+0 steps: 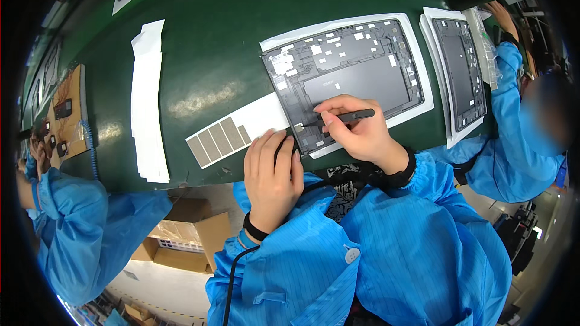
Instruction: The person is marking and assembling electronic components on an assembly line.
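Observation:
My right hand point(362, 130) pinches black tweezers point(356, 115), their tip at a small light patch on the left edge of a dark tablet housing point(356, 78). That housing lies on a white sheet and carries many small white stickers. My left hand point(272, 172) rests with fingers stretched out and lying flat at the housing's near left corner. A thin black loop or strip shows between its fingers; I cannot make out what it is. Beside it, a white backing sheet point(261, 119) bears several grey-brown rectangular pads point(212, 143) and reaches to the housing's left edge.
White paper strips point(147, 102) lie stacked to the left on the green table point(211, 12). Another dark housing point(459, 72) sits on white sheets at the right. Co-workers in blue sleeves point(78, 223) work on both sides. An opened cardboard box point(187, 235) stands below the table edge.

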{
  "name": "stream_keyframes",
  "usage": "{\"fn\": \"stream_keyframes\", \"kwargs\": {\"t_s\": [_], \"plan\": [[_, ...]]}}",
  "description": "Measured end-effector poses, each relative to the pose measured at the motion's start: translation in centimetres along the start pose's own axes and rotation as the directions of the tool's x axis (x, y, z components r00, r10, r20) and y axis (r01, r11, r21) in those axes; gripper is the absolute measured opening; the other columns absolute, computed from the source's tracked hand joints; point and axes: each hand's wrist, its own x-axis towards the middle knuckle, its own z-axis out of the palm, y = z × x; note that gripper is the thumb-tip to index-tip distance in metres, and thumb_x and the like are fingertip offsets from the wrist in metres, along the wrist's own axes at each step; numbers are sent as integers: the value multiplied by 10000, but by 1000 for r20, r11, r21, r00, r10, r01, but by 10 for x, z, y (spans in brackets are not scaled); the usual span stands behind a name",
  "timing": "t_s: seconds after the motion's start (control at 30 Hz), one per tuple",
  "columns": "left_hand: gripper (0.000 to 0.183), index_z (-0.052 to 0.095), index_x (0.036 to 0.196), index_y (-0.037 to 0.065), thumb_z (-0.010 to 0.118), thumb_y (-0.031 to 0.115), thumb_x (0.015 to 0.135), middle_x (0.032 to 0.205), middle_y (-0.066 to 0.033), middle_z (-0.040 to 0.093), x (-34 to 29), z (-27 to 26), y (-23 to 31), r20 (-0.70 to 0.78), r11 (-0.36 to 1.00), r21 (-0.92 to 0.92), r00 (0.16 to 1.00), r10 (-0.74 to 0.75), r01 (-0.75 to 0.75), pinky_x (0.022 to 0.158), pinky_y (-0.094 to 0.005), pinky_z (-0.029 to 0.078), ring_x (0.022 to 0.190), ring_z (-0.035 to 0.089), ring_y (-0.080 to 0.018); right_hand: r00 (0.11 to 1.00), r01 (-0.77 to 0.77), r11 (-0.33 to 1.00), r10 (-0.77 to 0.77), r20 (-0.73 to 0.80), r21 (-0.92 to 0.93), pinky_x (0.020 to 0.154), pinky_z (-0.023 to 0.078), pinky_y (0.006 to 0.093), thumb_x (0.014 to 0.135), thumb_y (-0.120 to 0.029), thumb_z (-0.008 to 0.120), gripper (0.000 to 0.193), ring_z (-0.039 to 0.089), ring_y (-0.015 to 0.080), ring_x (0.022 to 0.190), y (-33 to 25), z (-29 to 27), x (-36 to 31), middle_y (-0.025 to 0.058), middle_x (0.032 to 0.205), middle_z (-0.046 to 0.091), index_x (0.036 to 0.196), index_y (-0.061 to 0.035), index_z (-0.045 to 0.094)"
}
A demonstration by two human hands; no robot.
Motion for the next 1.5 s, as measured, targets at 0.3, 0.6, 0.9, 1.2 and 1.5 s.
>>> {"fn": "stream_keyframes", "kwargs": {"t_s": [0.3,0.6,0.9,1.2,1.5], "plan": [[266,633,1017,-1,665,14,753,1119,-133,607,-2,1,1,14,1000,8,1000,4,-4,956,-456,447,1095,577,-341,994,97,993,-100,-43,-63,615,545,227,874,-43,621,140,637,83,705,5,3,-1,74,830,691,975,41,672],[442,573,1199,-7,665,114,784,1235,-156,589,-4,3,21,68,996,80,997,27,-33,1003,-481,406,1175,544,-340,989,139,983,-143,-23,-120,631,555,248,879,-56,623,129,664,112,724,6,1,-1,92,829,693,963,34,662],[611,455,1349,-42,609,218,818,1174,-230,615,5,19,51,215,868,484,977,2,-109,1063,-520,349,1196,532,-305,997,82,996,-82,7,-42,648,542,266,906,-73,603,117,662,138,734,6,2,0,89,817,682,958,27,634],[606,450,1332,-78,661,164,818,1328,-223,518,2,-6,33,64,992,129,998,0,-8,1071,-501,349,1253,491,-357,994,65,963,-41,-97,260,538,431,207,978,-169,536,187,556,75,601,-19,-4,17,55,718,625,923,1,593],[575,505,1262,-90,693,165,782,1273,-247,540,-14,1,-2,23,998,55,999,-30,28,1003,-461,427,1226,505,-383,980,84,990,-103,171,111,589,503,245,897,-78,577,113,621,88,659,-1,59,46,50,729,637,883,23,625]]}}
